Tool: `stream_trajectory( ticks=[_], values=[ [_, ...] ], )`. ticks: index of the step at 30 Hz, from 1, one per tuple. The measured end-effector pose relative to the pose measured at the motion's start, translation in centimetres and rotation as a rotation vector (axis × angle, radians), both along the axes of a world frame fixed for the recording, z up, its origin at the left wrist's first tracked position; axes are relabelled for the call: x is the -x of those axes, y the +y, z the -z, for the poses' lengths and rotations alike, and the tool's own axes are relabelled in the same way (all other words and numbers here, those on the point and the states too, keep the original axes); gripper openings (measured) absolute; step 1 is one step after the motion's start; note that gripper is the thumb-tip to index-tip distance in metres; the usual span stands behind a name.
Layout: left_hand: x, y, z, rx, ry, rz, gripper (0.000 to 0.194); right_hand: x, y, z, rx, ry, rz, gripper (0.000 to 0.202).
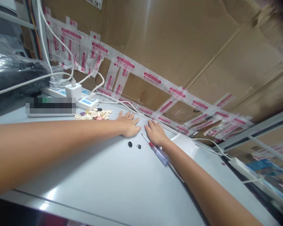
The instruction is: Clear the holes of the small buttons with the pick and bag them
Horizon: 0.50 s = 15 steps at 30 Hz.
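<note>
My left hand [128, 124] lies palm down on the pale table [113, 182], fingers spread, holding nothing. To its right, my right hand [155, 133] also rests flat on the table with its fingers stretched out. A screwdriver [159, 154] with a translucent purple handle lies beside and partly under my right hand and forearm, its tip pointing toward my left hand. Just in front of my hands sit a round black part [130, 144] and a small black piece with a thin pin [139, 146]. Several cream, pink and dark button-like pieces [91, 115] are heaped left of my left hand.
White power strips [87, 103] with a charger [73, 91] and cables stand at the back left, near a blurred-out device [52, 110]. A taped cardboard sheet [160, 56] forms the back. A white sheet [184, 144] lies behind my right forearm.
</note>
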<state>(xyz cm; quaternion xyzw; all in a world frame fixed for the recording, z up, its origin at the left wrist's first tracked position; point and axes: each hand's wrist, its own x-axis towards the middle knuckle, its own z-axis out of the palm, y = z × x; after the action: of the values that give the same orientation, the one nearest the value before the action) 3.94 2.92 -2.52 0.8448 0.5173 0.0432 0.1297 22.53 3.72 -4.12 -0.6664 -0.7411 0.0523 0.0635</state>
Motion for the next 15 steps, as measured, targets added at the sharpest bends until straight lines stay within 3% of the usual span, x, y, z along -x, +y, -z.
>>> stream_trajectory(
  ticks=[5, 15],
  values=[
    [0.28, -0.15, 0.54, -0.012, 0.008, 0.016, 0.08, 0.09, -0.4, 0.51, 0.087, -0.037, 0.037, 0.074],
    [0.07, -0.34, 0.24, -0.027, 0.037, 0.008, 0.076, 0.36, -0.23, 0.16, 0.127, -0.066, 0.063, 0.076]
  ],
)
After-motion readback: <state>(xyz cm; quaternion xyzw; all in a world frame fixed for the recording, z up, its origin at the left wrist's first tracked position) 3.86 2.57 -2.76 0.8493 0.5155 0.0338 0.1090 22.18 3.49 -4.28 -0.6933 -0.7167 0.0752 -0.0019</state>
